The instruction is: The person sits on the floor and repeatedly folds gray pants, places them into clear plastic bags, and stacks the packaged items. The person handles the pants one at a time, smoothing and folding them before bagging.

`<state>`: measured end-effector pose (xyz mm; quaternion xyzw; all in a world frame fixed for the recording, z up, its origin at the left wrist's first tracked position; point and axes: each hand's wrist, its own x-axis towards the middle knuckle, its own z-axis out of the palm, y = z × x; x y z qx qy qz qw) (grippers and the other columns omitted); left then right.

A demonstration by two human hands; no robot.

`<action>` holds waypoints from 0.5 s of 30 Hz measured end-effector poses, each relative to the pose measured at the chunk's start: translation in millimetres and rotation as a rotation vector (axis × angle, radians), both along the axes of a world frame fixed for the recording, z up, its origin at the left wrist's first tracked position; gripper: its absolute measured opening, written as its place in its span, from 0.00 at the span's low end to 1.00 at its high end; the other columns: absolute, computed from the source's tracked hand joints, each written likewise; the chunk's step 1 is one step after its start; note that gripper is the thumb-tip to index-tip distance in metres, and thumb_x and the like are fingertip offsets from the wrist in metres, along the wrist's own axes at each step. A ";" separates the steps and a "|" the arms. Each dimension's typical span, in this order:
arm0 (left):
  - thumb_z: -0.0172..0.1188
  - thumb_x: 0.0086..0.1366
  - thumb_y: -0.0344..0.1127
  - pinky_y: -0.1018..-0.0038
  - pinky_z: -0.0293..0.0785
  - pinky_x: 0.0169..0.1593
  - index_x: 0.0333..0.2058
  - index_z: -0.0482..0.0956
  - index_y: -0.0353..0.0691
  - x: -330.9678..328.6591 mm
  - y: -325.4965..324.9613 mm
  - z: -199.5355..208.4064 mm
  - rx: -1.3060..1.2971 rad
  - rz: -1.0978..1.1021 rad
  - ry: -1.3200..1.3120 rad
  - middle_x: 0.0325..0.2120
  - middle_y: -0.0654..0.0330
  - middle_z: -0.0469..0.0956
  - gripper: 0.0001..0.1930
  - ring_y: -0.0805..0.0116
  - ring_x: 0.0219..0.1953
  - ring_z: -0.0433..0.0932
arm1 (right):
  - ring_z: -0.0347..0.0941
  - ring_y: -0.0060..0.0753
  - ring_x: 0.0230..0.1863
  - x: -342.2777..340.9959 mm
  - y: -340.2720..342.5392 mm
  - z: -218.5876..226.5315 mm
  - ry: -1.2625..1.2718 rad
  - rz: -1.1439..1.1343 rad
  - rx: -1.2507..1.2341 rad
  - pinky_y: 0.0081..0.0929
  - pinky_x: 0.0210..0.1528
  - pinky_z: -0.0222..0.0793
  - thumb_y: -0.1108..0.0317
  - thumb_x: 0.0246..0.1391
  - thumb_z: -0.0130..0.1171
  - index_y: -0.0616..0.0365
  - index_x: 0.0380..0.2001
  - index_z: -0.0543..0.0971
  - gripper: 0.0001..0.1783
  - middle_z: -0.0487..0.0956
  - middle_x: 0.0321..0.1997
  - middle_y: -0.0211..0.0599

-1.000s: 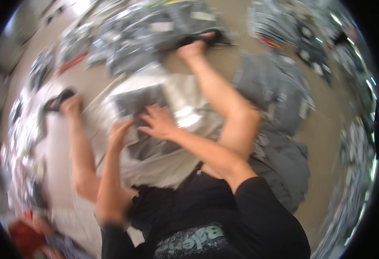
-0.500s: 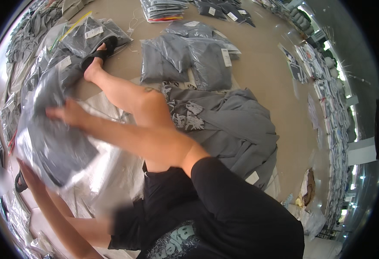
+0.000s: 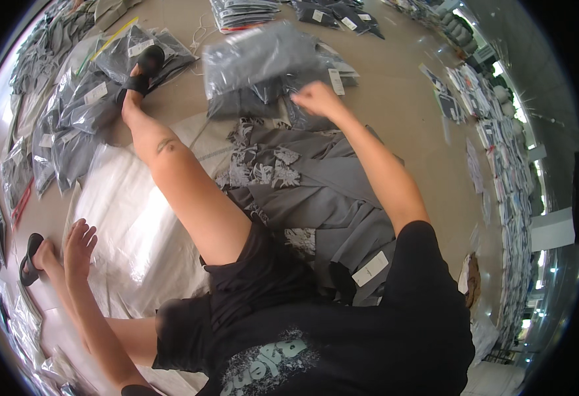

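Showing white label, unreadable: bagged garment near right hand

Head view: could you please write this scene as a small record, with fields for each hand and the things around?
left hand: open, near the left foot and the pale sheet
right hand: fingers partly curled, beside the bagged grey garments; contact cannot be told
bags: clear plastic; the top one blurred
loose clothing: grey heap with patterned parts, right of the sheet
tag: white, near the heap's lower end
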<state>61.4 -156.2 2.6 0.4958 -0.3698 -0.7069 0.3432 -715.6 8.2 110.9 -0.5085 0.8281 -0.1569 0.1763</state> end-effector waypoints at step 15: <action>0.65 0.74 0.42 0.69 0.75 0.51 0.52 0.82 0.43 64.1 -13.0 8.4 0.020 0.025 -0.036 0.42 0.66 0.80 0.14 0.65 0.49 0.80 | 0.75 0.24 0.26 -59.3 111.3 -96.8 -0.487 -0.317 -0.010 0.29 0.30 0.70 0.52 0.53 0.78 0.59 0.39 0.90 0.21 0.84 0.28 0.30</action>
